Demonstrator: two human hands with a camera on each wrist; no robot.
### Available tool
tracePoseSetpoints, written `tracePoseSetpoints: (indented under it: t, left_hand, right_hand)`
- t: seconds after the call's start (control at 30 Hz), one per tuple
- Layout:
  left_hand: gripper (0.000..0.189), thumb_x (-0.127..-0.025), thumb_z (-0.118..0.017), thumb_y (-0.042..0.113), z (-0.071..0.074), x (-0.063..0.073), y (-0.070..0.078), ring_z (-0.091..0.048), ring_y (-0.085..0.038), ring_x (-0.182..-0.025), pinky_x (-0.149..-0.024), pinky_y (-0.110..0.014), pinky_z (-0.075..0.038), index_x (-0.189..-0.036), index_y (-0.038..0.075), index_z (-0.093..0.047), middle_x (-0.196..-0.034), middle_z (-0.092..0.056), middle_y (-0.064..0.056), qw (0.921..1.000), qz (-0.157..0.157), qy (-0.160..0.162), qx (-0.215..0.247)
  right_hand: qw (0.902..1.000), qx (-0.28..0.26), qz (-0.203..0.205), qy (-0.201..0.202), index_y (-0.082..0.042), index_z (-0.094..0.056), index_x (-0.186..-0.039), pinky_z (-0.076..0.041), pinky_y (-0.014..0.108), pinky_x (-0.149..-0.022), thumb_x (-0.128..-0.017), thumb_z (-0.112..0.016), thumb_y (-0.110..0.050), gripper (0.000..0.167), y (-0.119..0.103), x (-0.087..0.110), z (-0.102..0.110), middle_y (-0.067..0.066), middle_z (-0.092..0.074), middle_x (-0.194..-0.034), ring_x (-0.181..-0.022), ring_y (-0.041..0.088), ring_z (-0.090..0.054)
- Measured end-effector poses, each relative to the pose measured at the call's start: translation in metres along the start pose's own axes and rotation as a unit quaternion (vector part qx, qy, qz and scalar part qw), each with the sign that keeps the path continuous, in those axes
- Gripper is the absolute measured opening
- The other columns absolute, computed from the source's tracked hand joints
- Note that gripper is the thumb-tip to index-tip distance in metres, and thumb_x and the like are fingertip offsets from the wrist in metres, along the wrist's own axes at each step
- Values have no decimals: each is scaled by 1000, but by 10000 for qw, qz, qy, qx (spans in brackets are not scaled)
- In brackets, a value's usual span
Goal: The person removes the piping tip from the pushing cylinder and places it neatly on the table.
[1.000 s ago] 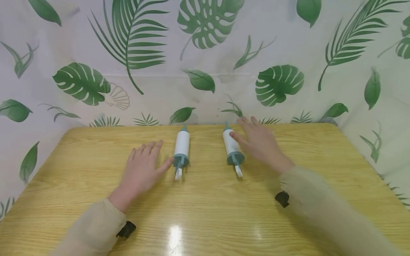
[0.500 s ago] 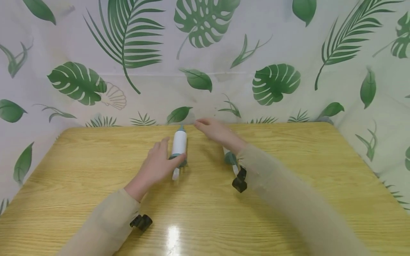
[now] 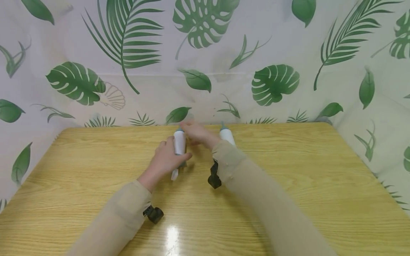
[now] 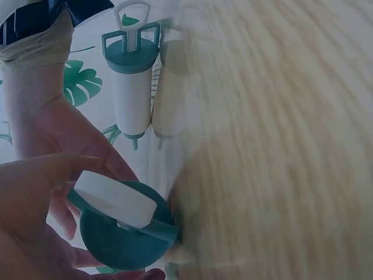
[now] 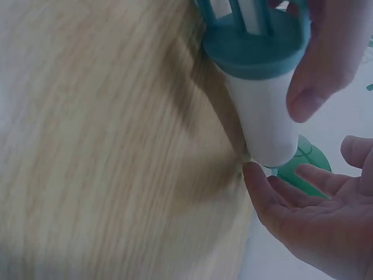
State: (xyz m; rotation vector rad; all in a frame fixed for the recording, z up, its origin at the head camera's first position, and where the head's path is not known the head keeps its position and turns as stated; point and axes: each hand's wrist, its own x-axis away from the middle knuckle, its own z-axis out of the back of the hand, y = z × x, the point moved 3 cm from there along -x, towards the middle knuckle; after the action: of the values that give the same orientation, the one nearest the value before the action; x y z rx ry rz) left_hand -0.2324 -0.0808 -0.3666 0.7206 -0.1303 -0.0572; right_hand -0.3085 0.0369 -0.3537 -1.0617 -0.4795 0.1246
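Observation:
Two icing syringes, each with a white barrel, teal cap and teal nozzle, lie on the table. My left hand (image 3: 166, 156) grips the left icing syringe (image 3: 180, 143) at its cap end, thumb across the right side and fingers along the left. In the left wrist view its teal cap (image 4: 122, 242) and white plunger handle (image 4: 113, 198) face the camera. My right hand (image 3: 199, 136) is at the nozzle end; in the right wrist view its fingertips (image 5: 253, 172) are right at the barrel's lower end, thumb apart. The right icing syringe (image 3: 226, 136) lies partly hidden behind my right sleeve.
The wooden table (image 3: 304, 170) reaches back to a leaf-printed white backdrop (image 3: 224, 85). Dark wrist cameras, such as the one under my right sleeve (image 3: 214, 176), hang close above the tabletop.
My right hand has swung left, passing over the right icing syringe to the left one's nozzle. My left hand has moved right and taken hold of the left icing syringe.

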Motion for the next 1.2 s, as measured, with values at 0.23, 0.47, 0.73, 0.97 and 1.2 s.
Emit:
tracePoseSetpoints:
  t: [0.23,0.47,0.73,0.97,1.2]
  left_hand:
    - [83,-87,-67,29,-1,-2,-1,-50,-37,-105,-80,-46,-50,-147,-5,-20,-122,-44,-28,9998,-86,-151,52]
    - [81,-86,-70,25,1,2,-1,-52,-36,-105,-82,-45,-51,-146,-5,-23,-125,-44,-27,9994,-234,-224,91]
    - [82,-81,-73,15,8,14,-1,-53,-32,-99,-77,-43,-51,-146,-1,-27,-122,-46,-23,9989,-469,-18,63]
    - [80,-77,-73,8,12,21,-3,-51,-32,-102,-81,-46,-49,-145,3,-32,-126,-47,-20,9968,-769,200,-65]
    - [80,-76,-73,6,15,31,-1,-51,-31,-106,-82,-46,-49,-146,9,-34,-133,-47,-17,9923,-1168,350,-234]
  right_hand:
    - [9998,-149,-28,-101,-1,-43,-139,-46,44,-94,-104,-35,-39,53,0,1,-7,18,-47,-135,-118,31,-51]
    - [9988,-245,116,-410,1,-46,-136,-45,45,-97,-104,-35,-39,52,-1,10,-8,18,-51,-131,-114,33,-55]
    - [9939,-915,312,-529,2,-39,-138,-44,42,-97,-104,-37,-32,48,-1,26,0,17,-43,-138,-121,37,-49]
    - [9893,-1295,354,-573,-1,-35,-141,-45,37,-97,-104,-39,-32,49,3,47,10,14,-37,-141,-124,36,-45]
    - [9894,-1193,730,-380,-6,-33,-146,-46,37,-95,-103,-44,-26,49,8,70,23,13,-37,-145,-124,37,-46]
